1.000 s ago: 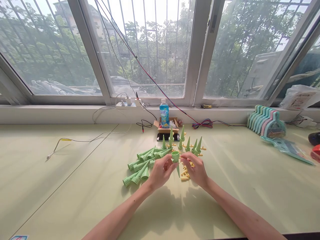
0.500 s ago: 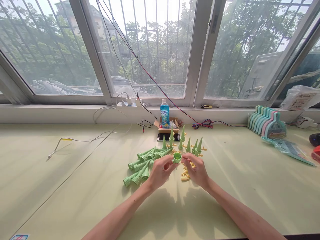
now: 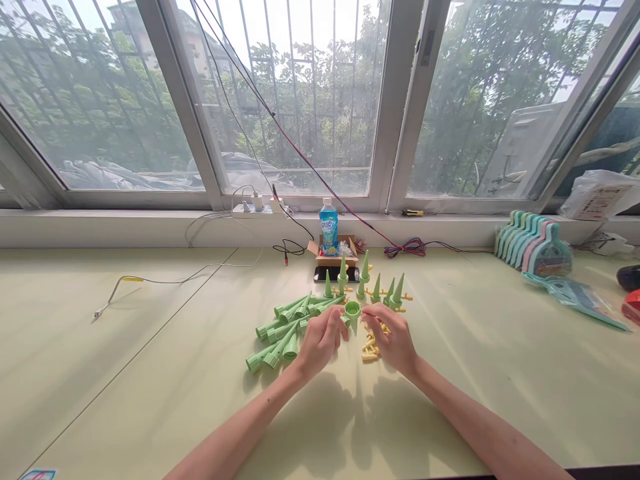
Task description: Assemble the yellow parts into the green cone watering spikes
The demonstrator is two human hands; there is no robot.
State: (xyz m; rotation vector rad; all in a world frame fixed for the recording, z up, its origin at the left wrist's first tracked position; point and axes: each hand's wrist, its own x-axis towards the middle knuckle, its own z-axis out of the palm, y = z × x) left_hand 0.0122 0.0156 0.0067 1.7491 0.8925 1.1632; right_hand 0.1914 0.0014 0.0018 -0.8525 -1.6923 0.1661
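A green cone is between my hands, its open round end facing up and its tip pointing down. My left hand is closed beside the cone's left side; whatever its fingers hold is hidden. My right hand is pinched at the cone's right rim; what lies between its fingertips is too small to tell. Several green cones lie in a pile left of my left hand. Small yellow pieces lie beside my right hand. Beyond the hands, several green cones stand upright, some with yellow pieces sticking out sideways.
A blue bottle stands at a small cardboard box, with a black phone before it. Coiled cables lie at the back. Pastel scoop-shaped items and a teal dustpan-like piece are on the right.
The cone between my hands now shows its tip below. The fingers of my left hand have shifted slightly left and curled; my right hand has barely moved.
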